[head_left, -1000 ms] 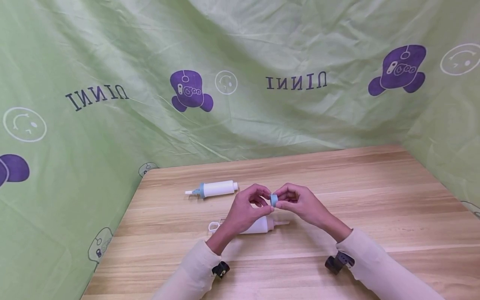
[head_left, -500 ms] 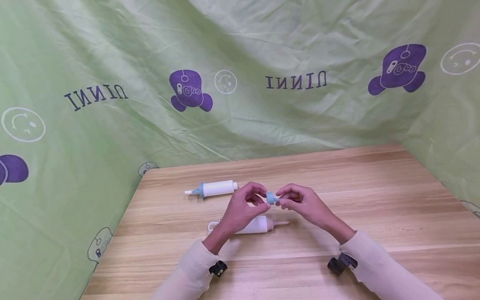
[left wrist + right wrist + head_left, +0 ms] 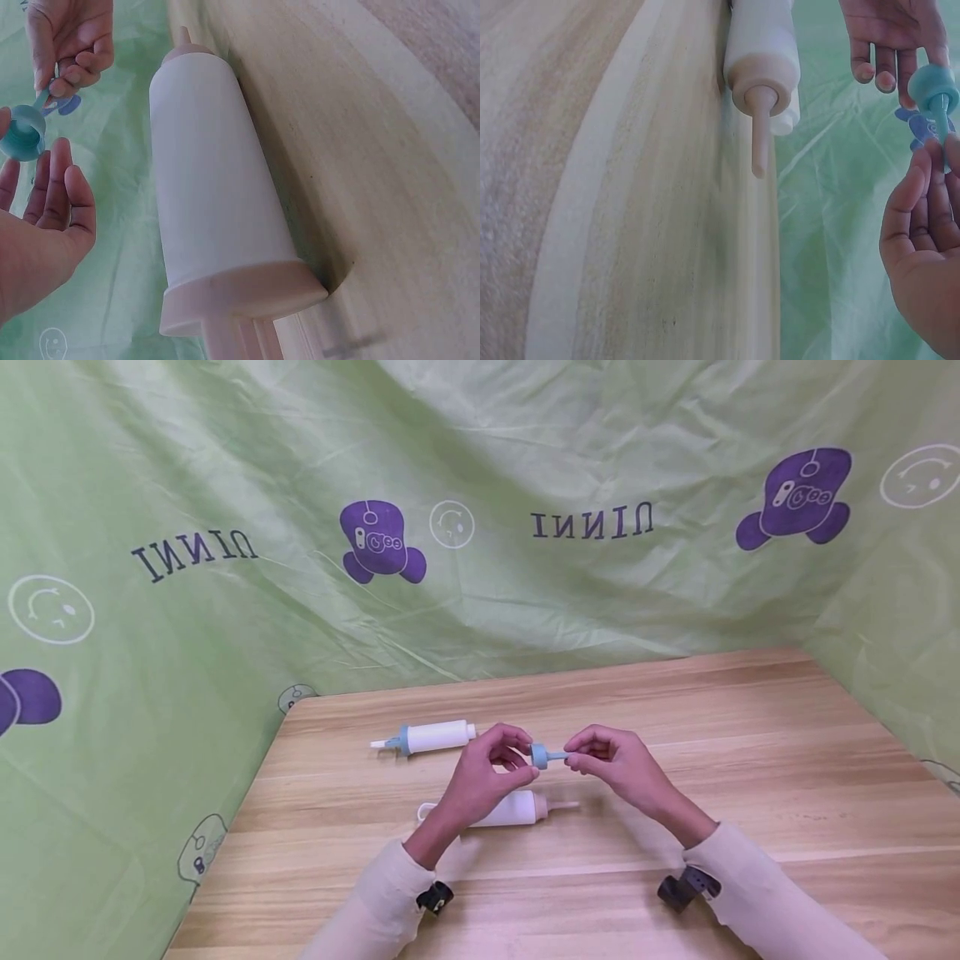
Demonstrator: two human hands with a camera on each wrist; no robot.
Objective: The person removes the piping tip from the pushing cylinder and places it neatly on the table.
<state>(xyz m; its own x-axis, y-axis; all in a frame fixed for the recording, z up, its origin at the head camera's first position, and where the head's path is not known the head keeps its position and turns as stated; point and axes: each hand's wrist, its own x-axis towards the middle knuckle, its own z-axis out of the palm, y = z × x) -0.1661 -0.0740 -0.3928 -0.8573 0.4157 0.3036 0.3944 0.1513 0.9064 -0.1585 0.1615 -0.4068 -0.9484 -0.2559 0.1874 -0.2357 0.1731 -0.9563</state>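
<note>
Between the two hands is a small blue-green cap [image 3: 538, 756] with a thin nozzle pointing right. My left hand [image 3: 487, 777] pinches the cap's wide end between thumb and fingers; its hollow inside shows in the left wrist view [image 3: 26, 139]. My right hand [image 3: 626, 772] pinches the nozzle's thin tip, as the right wrist view shows of the nozzle [image 3: 940, 124]. Below the hands, a white bottle with a pinkish nozzle end [image 3: 513, 810] lies on its side, partly hidden by the left forearm. Neither hand touches it.
A second white bottle with a blue-green collar [image 3: 437, 737] lies farther back, left of the hands. Both bottles rest on the wooden table [image 3: 750, 760]. Green cloth with purple figures [image 3: 480, 610] hangs behind and beside it.
The cap has turned so its nozzle now shows, pointing right. My right hand has moved slightly right, from the cap's wide part out to the nozzle tip. The bottles have not moved.
</note>
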